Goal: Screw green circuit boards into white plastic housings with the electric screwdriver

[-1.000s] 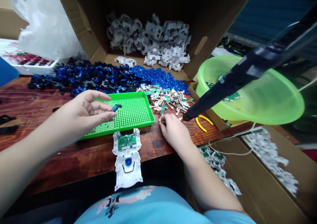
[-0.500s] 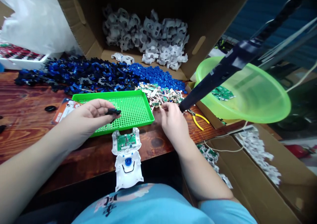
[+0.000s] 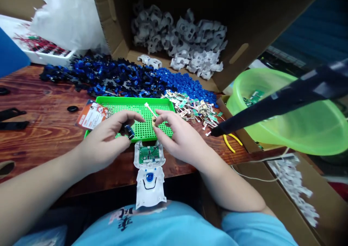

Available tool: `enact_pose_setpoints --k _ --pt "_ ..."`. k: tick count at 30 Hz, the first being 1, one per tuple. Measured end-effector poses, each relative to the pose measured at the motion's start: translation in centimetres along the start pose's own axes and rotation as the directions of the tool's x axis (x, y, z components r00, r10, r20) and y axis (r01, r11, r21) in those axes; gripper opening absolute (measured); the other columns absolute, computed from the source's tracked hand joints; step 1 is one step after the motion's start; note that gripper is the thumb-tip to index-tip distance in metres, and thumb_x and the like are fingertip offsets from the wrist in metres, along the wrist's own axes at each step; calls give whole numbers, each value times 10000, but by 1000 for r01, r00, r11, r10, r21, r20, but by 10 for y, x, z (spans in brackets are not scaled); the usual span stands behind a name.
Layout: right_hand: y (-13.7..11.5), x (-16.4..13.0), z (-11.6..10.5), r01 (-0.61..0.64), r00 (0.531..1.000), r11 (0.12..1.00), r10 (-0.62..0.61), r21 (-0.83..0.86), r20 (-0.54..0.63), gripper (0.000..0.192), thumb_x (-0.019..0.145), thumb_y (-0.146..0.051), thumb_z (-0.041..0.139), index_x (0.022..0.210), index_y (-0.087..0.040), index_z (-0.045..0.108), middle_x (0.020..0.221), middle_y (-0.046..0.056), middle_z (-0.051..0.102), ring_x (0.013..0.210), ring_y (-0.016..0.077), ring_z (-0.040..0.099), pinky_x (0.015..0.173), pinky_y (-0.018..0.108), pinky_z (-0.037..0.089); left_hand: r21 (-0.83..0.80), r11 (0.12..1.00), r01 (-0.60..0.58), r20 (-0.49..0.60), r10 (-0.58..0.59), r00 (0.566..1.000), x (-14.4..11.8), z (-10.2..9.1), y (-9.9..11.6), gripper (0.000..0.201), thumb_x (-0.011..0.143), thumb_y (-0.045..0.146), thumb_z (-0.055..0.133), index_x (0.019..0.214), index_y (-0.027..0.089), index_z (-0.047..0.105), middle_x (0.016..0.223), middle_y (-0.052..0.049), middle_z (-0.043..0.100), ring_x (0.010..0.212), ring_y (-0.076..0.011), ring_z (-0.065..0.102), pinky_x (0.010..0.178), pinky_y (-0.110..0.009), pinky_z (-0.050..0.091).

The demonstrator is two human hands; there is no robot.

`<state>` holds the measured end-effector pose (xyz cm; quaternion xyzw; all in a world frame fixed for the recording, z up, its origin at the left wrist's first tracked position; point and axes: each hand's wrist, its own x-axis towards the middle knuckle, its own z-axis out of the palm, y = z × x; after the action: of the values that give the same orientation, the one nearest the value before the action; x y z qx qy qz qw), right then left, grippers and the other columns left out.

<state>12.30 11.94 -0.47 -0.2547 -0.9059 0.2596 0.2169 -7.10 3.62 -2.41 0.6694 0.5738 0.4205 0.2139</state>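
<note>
**Both hands meet over the tray, each with a small part**

Your left hand [image 3: 108, 140] pinches a small dark blue part [image 3: 128, 131] between thumb and fingertips, turned so one end faces your other hand. Your right hand [image 3: 179, 137] grips a small contact piece [image 3: 151, 112] with a thin pale strip sticking up and away from you; holding it by the base leaves the strip free. You have brought both hands close together above the near edge of the green perforated tray [image 3: 141, 122], probably so that anything dropped lands in it, not on the wooden table [image 3: 49, 122].

Just below your hands, the white housing [image 3: 149, 173] lies open side up, overhanging the table edge toward your body, its green circuit board [image 3: 149, 154] exposed and within easy reach.

Supplies sit behind the tray: a heap of blue parts [image 3: 108, 77], a pile of metal contact pieces [image 3: 194, 110], and white housings in the cardboard box [image 3: 114, 39]. A black tool [image 3: 274, 108] hangs in from the right above yellow-handled pliers [image 3: 231, 140] and a green basin [image 3: 293, 130].
</note>
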Motion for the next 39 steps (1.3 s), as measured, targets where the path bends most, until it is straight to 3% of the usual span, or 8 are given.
enact_pose_setpoints --k 6,11,15,20,28,32,36,39 --pt "-4 15 2 67 993 992 -77 106 95 149 914 -293 522 986 -164 529 998 59 635 963 159 606 843 307 497 295 922 -252 -30 272 962 0 5 -8 261 818 151 603 1072 191 561 881 -42 605 834 -207 588 715 -327 470" --pt "-2 18 1 20 986 983 -50 185 160 222 900 -359 572 997 -164 528 995 51 659 915 149 634 784 287 503 394 816 -424 -28 471 881 4 3 -15 220 818 114 610 1015 211 620 750 -12 560 664 -177 547 581 -293 434" --pt "1 17 2 0 987 969 -41 247 158 241 896 -389 588 1001 -180 525 984 25 671 910 134 654 774 268 513 278 878 -390 -13 409 912 4 3 -16 210 799 100 616 974 207 657 756 -26 602 668 -175 578 584 -291 449" --pt "8 13 8 142 987 955 -158 259 40 275 874 -347 625 1064 -169 535 1059 65 661 954 145 644 803 276 537 129 943 -306 -130 322 938 5 4 -9 186 777 83 653 894 228 646 742 10 639 665 -143 587 603 -273 456" --pt "14 10 27 148 988 795 -90 588 -127 203 856 -202 645 1043 -171 570 961 16 675 877 66 670 809 178 572 -148 985 94 -278 -132 951 5 7 5 135 762 145 667 721 250 594 686 46 600 664 -145 576 616 -282 474" --pt "12 11 33 83 984 717 49 692 -169 136 839 -201 660 970 -185 626 890 -9 696 829 60 674 779 174 574 -178 978 110 -228 -150 962 5 7 4 125 749 170 677 724 264 600 671 42 578 644 -147 555 597 -289 467" --pt "13 12 32 -4 980 667 152 745 -130 151 812 -203 679 958 -188 644 925 0 715 857 80 682 803 212 577 -171 979 115 -198 -148 969 6 5 0 238 729 198 719 946 258 641 764 28 588 659 -140 553 610 -287 468" --pt "14 12 29 -50 977 655 188 754 -99 204 805 -216 687 1000 -194 629 912 -1 710 842 80 677 782 216 571 -16 1000 21 -222 -24 975 6 3 -2 250 787 166 671 1017 255 635 812 15 606 714 -147 567 668 -296 472"
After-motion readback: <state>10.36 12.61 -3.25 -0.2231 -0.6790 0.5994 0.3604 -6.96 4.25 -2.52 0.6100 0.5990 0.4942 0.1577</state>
